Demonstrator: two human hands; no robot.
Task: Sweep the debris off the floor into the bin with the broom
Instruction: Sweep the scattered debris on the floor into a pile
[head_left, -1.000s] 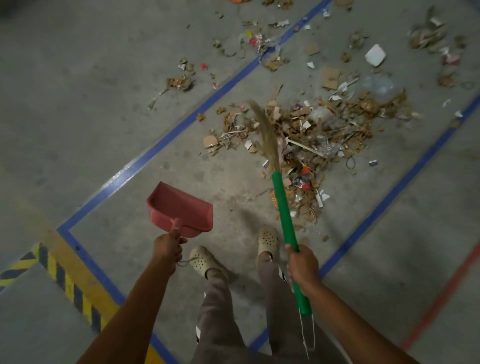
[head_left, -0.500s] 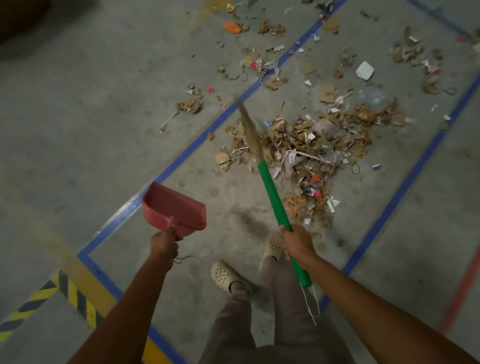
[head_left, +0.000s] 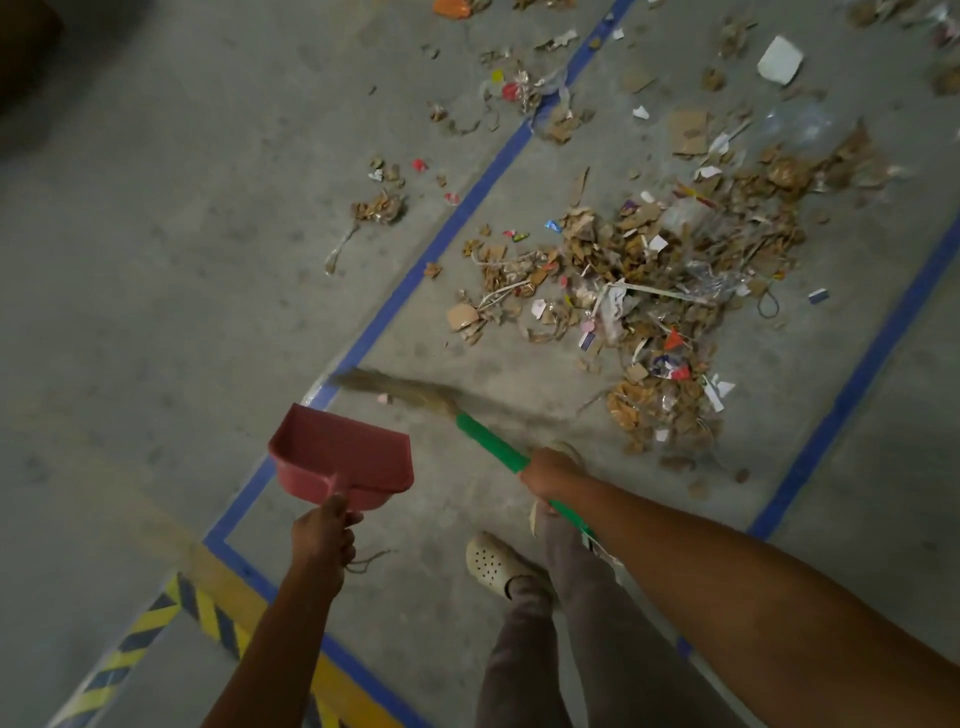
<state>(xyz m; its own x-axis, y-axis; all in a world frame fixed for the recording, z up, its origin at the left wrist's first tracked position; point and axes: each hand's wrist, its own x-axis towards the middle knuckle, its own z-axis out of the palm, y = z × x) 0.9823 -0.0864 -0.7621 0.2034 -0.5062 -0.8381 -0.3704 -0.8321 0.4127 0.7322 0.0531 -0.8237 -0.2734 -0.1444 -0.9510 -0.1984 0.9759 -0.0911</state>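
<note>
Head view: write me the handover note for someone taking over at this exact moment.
Left hand grips the red dustpan by its handle; nothing visible in the pan.
Right hand grips the broom; its bristles point left, near the pan and away from the main debris pile.
Smaller scraps lie beyond the blue floor line. No bin in view.
Done: debris mostly heaped. Left: sweep it into the pan, collect the strays, empty it.

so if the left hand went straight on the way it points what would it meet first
Probably the broom's bristles, just beyond the red dustpan the left hand holds; heights are unclear.
</note>
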